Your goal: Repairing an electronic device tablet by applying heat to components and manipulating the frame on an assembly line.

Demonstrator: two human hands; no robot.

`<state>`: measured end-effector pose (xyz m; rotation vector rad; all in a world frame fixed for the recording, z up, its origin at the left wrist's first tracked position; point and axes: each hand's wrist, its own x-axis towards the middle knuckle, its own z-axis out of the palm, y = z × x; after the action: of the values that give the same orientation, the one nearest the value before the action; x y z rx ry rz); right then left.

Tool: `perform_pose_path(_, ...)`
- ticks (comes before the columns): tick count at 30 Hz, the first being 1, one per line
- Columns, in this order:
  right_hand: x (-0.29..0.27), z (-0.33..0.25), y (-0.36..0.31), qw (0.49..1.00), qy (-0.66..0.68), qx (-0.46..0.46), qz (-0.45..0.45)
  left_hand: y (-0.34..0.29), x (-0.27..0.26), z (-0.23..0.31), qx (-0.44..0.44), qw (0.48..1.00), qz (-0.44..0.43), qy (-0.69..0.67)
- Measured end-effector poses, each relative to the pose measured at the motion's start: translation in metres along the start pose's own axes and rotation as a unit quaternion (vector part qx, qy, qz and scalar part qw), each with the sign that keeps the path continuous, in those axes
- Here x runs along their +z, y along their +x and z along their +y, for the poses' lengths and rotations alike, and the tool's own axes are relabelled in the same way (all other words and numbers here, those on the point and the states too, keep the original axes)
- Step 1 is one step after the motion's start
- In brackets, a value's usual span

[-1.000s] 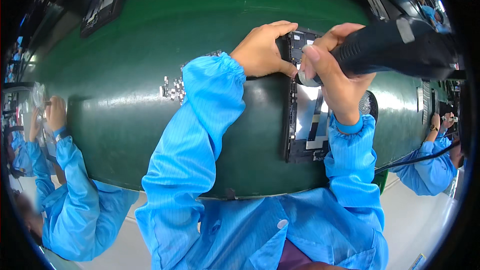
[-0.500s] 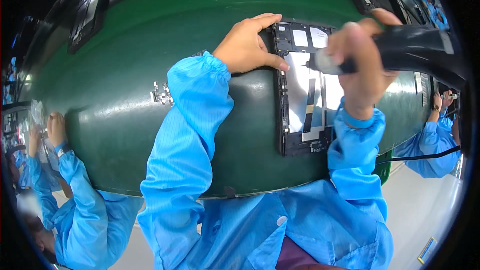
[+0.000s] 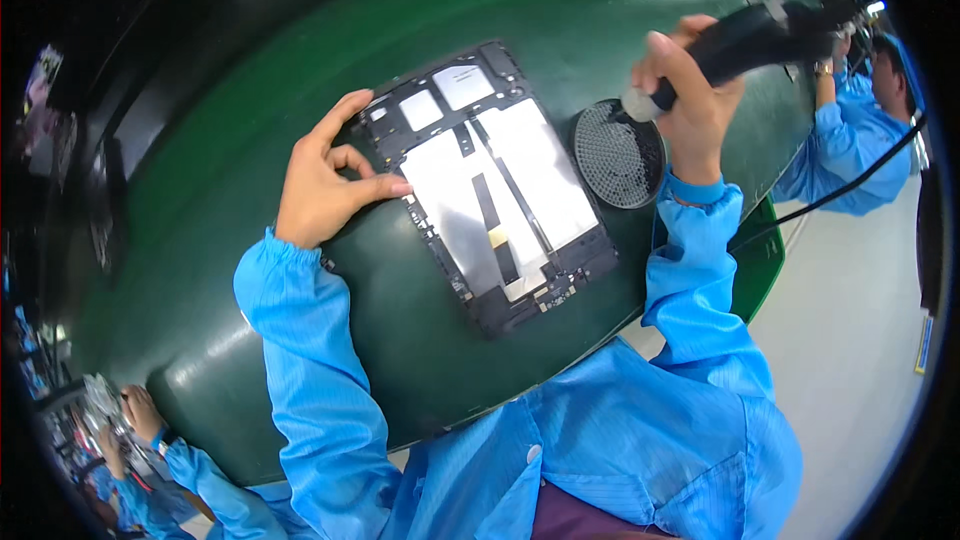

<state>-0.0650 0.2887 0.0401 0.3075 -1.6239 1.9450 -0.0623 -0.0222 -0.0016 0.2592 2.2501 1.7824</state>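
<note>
An opened tablet (image 3: 550, 165), black-framed with silvery battery panels inside, lies tilted on the green table. My left hand (image 3: 325, 175) grips its left edge, thumb on the inner rim and fingers round the outside. In my right hand (image 3: 695, 110) is a black electric screwdriver (image 3: 745, 40), the fingers wrapped round its body near the pale grey nose. The nose points down and left, over the upper part of a round dark dish (image 3: 615, 165) with a dotted grid of small holes. Whether the tip touches the dish I cannot tell.
The green table (image 3: 270, 80) curves away around the tablet. A dark cable (image 3: 835, 198) runs at the right, past a green bin (image 3: 762, 265) under the table edge. Co-workers in blue sleeves sit at the far right (image 3: 845, 150) and lower left (image 3: 215, 480).
The screwdriver has moved off the tablet to the dish on its right, which has come into sight. The view has turned, so the tablet appears tilted. My left hand keeps its grip.
</note>
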Motion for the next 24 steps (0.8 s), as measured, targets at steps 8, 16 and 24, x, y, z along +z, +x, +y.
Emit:
perform_pose_path(8, 0.004, 0.014, 0.003, 0.998, -0.039, -0.016, -0.045, 0.001, 0.003, 0.0, -0.002, 1.0, -0.004, -0.011)
perform_pose_path(16, 0.004, 0.02, 0.002, 0.995, -0.06, -0.014, -0.077, -0.001, 0.004, 0.006, -0.002, 1.0, -0.003, -0.012)
perform_pose_path(24, 0.017, 0.016, -0.002, 0.996, -0.051, -0.003, -0.068, -0.006, -0.007, -0.003, -0.014, 0.998, -0.025, -0.052)
